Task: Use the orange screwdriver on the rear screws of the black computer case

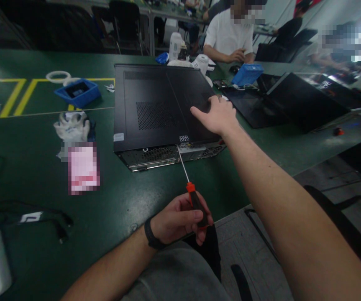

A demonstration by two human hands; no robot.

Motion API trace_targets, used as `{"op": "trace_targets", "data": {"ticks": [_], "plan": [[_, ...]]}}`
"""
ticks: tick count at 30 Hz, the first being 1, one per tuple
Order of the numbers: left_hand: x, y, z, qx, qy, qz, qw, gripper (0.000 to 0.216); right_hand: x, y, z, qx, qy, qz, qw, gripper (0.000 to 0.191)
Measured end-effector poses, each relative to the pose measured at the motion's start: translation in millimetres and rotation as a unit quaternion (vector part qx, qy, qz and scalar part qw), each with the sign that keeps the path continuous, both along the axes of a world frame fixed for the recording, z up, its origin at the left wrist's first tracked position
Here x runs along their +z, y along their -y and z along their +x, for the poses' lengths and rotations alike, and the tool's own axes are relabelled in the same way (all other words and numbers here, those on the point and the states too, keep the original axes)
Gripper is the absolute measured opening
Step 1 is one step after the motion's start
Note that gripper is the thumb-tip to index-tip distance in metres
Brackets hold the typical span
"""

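A black desktop computer case lies on its side, with its perforated metal rear panel turned towards me. My left hand is closed round a screwdriver with a black and orange handle. The shaft points up and away, its tip at the upper edge of the rear panel near a small patterned label. Whether the tip sits in a screw is too small to tell. My right hand rests on the case's right side, thumb spread out over the top, fingertips partly hidden.
The green table bears a blue tray, work gloves and black cables on the left. Behind the case are white devices and a blue box. Black panels lie right; a person sits opposite.
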State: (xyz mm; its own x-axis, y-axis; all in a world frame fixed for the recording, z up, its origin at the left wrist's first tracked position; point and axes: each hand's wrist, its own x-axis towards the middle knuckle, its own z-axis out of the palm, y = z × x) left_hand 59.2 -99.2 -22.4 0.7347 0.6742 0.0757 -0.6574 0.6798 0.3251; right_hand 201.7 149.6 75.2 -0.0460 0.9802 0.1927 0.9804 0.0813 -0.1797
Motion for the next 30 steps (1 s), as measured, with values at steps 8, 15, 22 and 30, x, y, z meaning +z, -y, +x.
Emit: {"op": "trace_targets", "data": {"ticks": [8, 15, 22, 30], "plan": [[-2.0, 0.0, 0.5, 0.003, 0.002, 0.004, 1.0, 0.026, 0.5, -0.4, 0.0, 0.002, 0.007, -0.007, 1.0, 0.098], [-2.9, 1.1, 0.7, 0.002, -0.012, 0.001, 1.0, 0.029, -1.3, -1.0, 0.3, 0.002, 0.006, -0.005, 1.0, 0.099], [-2.9, 1.4, 0.1, 0.002, -0.023, 0.006, 1.0, 0.031, -1.6, -2.3, 0.7, 0.001, 0.006, 0.002, 1.0, 0.101], [-2.6, 0.7, 1.7, 0.005, -0.029, -0.003, 1.0, 0.03, -1.9, -2.3, 1.0, 0.001, 0.001, -0.001, 1.0, 0.1]]}}
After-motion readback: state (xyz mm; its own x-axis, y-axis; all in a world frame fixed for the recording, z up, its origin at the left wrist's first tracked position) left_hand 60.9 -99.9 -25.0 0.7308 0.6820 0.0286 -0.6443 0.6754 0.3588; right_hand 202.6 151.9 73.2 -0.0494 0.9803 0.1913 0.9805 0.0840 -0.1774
